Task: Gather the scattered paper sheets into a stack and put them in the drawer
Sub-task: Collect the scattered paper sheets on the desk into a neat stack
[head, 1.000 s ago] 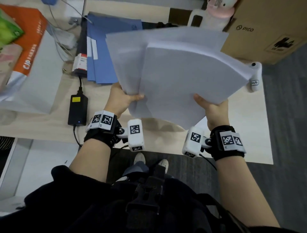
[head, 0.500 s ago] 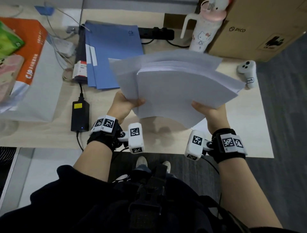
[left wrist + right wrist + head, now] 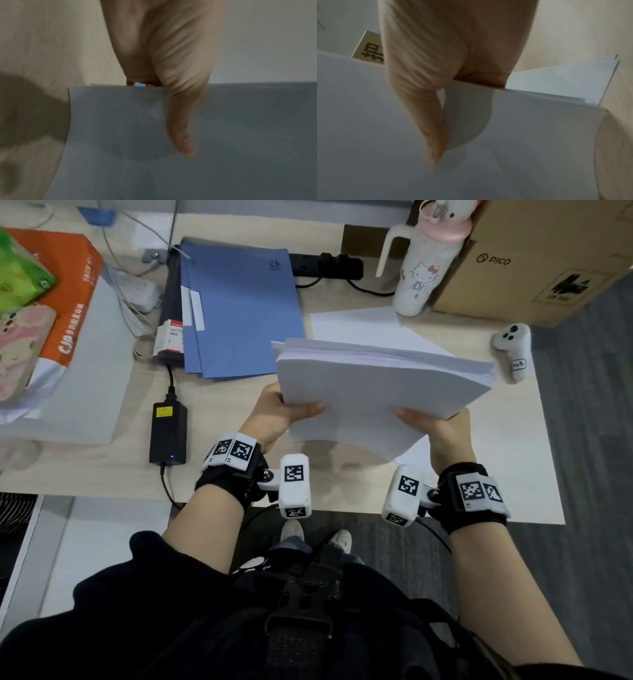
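A thick stack of white paper sheets [image 3: 373,392] is held above the wooden desk [image 3: 102,470], bowed upward in the middle. My left hand [image 3: 277,412] grips its left near edge, thumb on top and fingers hidden under it. My right hand [image 3: 435,426] grips the right near edge the same way. The left wrist view shows the left thumb [image 3: 181,121] lying on the stack [image 3: 223,135]. In the right wrist view the right thumb [image 3: 429,121] presses on the stack [image 3: 505,148]. One loose white sheet [image 3: 363,328] lies flat on the desk behind the stack. No drawer is in view.
Blue folders [image 3: 239,309] lie behind the left hand, a black power brick [image 3: 168,431] to its left. A white bottle [image 3: 421,268], a cardboard box [image 3: 534,258] and a white controller [image 3: 513,350] stand at the back right. An orange paper ream box [image 3: 65,313] sits left.
The stack has come down from in front of the camera toward the desk, and its fanned sheets have closed into one even stack. Both hands keep their grip.
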Demonstrator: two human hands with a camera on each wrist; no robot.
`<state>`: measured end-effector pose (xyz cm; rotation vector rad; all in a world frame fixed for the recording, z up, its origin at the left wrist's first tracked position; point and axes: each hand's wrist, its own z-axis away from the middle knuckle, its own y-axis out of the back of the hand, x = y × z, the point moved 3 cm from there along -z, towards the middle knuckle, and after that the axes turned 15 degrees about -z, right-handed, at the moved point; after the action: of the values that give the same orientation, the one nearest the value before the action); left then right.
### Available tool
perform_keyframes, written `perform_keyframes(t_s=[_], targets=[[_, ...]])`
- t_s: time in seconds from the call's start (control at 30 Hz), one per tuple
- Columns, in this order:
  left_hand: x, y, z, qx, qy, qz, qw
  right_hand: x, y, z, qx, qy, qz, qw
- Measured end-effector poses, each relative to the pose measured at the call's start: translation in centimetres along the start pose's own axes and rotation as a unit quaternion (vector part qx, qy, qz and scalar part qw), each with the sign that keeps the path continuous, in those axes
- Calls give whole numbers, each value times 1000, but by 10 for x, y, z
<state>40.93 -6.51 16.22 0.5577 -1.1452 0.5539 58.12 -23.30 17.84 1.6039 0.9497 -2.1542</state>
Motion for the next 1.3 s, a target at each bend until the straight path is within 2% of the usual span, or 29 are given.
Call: perform_keyframes(t_s=[0.13, 0.33, 0.47, 0.6, 0.77, 0.93, 1.17, 1.3], targets=[[-1, -6, 1, 17, 6, 6, 1000, -3, -9, 2, 10, 16, -18, 1000], [-2, 1, 7, 11, -3, 5, 1000, -10, -10, 4, -22, 8, 28, 999], [24, 10, 16, 30, -50, 16, 998, -18, -7, 8, -4, 2, 21, 1000], [55, 7, 22, 31, -71, 28, 997, -30, -18, 14, 7, 22, 5, 1000], [63, 3, 34, 69, -45, 26, 996, -35, -23, 23, 44, 40, -20, 998], [64, -2, 39, 84, -29, 25, 996, -32, -22, 31, 119, 14, -46, 992], [67, -4, 39, 98, -37, 44, 994, -43, -35, 41, 89, 27, -45, 995], [69, -2, 41, 119, -28, 29, 992, -44, -35, 45, 134, 51, -63, 988]])
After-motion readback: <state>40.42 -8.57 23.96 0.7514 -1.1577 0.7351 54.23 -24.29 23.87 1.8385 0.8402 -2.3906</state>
